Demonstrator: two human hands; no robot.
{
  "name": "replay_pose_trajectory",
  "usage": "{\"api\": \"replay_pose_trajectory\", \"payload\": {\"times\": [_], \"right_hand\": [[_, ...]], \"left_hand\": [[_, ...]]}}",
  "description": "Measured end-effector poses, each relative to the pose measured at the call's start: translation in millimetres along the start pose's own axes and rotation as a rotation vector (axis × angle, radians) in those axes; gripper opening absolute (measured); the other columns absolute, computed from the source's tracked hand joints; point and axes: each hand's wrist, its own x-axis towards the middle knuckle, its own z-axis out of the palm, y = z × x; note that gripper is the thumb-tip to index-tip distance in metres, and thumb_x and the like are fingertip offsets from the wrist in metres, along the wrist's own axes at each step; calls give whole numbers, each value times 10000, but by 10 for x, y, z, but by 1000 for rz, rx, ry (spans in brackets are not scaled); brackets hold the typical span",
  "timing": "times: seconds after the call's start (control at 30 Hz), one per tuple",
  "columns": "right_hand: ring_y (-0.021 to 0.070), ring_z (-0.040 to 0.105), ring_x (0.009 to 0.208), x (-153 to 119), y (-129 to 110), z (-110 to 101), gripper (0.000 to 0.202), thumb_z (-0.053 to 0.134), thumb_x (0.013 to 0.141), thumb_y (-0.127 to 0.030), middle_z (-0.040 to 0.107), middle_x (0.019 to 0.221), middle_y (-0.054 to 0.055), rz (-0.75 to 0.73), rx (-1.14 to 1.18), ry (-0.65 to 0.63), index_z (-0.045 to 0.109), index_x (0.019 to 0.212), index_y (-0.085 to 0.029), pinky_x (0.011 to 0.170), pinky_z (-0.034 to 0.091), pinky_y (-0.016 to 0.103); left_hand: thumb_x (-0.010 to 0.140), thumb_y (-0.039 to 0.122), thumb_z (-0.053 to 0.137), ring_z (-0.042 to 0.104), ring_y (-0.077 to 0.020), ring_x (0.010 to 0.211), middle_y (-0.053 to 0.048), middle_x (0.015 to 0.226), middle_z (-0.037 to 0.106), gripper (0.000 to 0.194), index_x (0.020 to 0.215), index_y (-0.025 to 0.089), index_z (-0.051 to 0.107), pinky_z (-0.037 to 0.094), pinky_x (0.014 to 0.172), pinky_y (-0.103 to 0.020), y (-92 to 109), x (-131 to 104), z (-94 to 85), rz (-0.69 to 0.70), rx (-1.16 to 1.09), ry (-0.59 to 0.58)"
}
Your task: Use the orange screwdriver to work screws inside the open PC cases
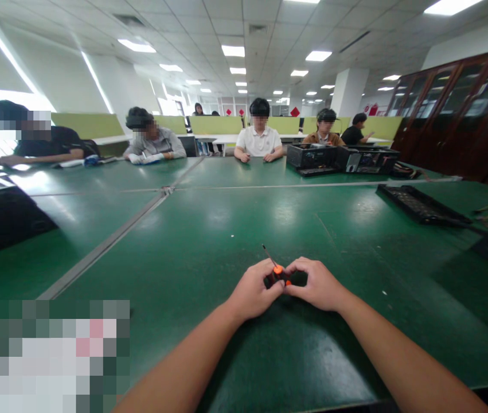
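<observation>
A small screwdriver (278, 269) with an orange-and-black handle is held just above the green table, its thin metal shaft pointing up and away to the left. My left hand (252, 291) is closed around the handle, with thumb and fingers curled in. From the other side, my right hand (320, 285) meets it, thumb and index finger bent into a ring and their tips at the handle's orange end. The fingers cover part of the handle.
The green table (209, 218) has metal seam strips (114, 235). Opened black computer cases (368, 160) stand at the far right, a black panel (422, 205) nearer. Another dark case (3, 215) is at left. Several people sit across the table. A blurred-out patch (46, 367) covers the lower left.
</observation>
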Motion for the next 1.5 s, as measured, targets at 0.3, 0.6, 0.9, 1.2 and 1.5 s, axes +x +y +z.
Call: {"api": "replay_pose_trajectory", "payload": {"times": [0.3, 0.6, 0.9, 1.2, 1.5], "right_hand": [[219, 659, 884, -1, 10, 14, 211, 773, 766, -323, 720, 925, 56, -3, 1, 6, 728, 936, -205, 833, 492, 351], [219, 659, 875, 0, -1, -1, 209, 773, 766, -325, 721, 919, 56, 6, -6, 3, 726, 931, -205, 823, 491, 352], [221, 659, 881, -4, -27, -4, 220, 779, 762, -336, 722, 929, 57, 18, -2, 2, 726, 928, -201, 821, 488, 353], [220, 663, 872, -4, -31, -2, 215, 778, 767, -351, 726, 917, 53, 13, -13, -1, 721, 916, -207, 811, 485, 351], [223, 657, 881, -1, -19, 3, 244, 800, 739, -337, 722, 926, 56, 32, -18, -14, 723, 925, -199, 830, 485, 362]], "left_hand": [[842, 203, 581, 596, -181, 810, -46, 868, 656, 147, 931, 166, 691, 467, 766, -306, -1, 4, -4, -2, -22, -6], [838, 190, 575, 594, -179, 816, -41, 873, 653, 138, 922, 171, 683, 466, 777, -305, -4, 6, 0, -4, -15, -10], [850, 197, 568, 596, -187, 825, -47, 877, 655, 138, 926, 171, 680, 471, 794, -310, -21, 9, 2, -5, -14, -9], [878, 214, 535, 595, -193, 848, -53, 896, 657, 180, 975, 172, 681, 472, 815, -322, -53, 8, 5, -9, -22, -18], [924, 210, 421, 566, -172, 799, -37, 868, 599, 247, 968, 169, 660, 466, 750, -291, -58, 2, 1, -27, -123, -64]]}}
